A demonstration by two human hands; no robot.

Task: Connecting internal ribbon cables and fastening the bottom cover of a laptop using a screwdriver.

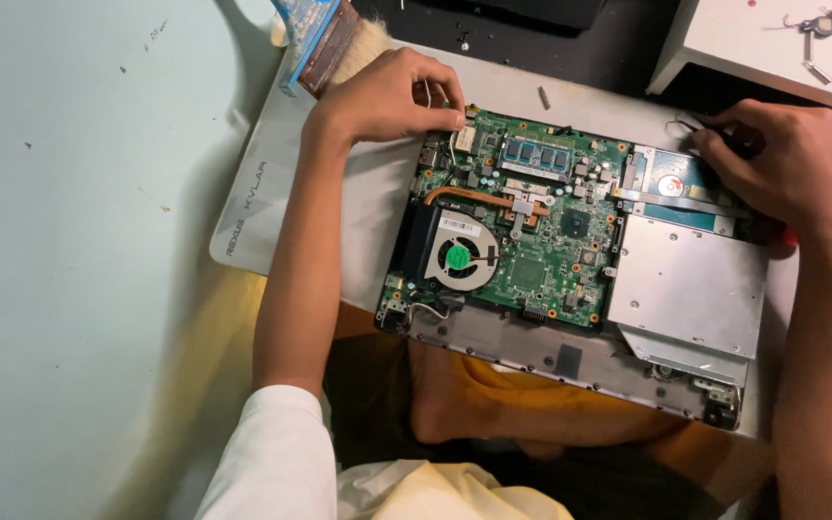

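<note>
- Opened laptop [570,241], bottom cover off, lies on a grey mat [252,193] across the person's lap, directly under both hands.
- Head view: left hand [392,96] rests at the board's upper-left corner; fingers curled, index and thumb tips pinching at thin white wires [453,143] beside a small card; whether the wire is actually gripped cannot be told.
- Just below those fingertips: green motherboard [522,221], copper heat pipe [479,197], round fan [459,258] further down.
- Right of left fingertips: memory stick [536,154].
- Right hand [792,164] is clenched around a dark tool [724,125], thin tip or wire at the fingertips, a red handle end showing under the wrist; exact tool kind unclear.
- Under the right fingers: hard drive [666,183] with a metal bracket strip [681,200]; silver optical drive [686,284] below it.
- Judgement: good handling here means the left hand steadying the case lightly, pulling by the connector and not the wire, and the right keeping the tool tip square and off the board.
- Beyond the fingers: brush [325,39] top left, loose screws [825,43] on a white surface top right.
</note>
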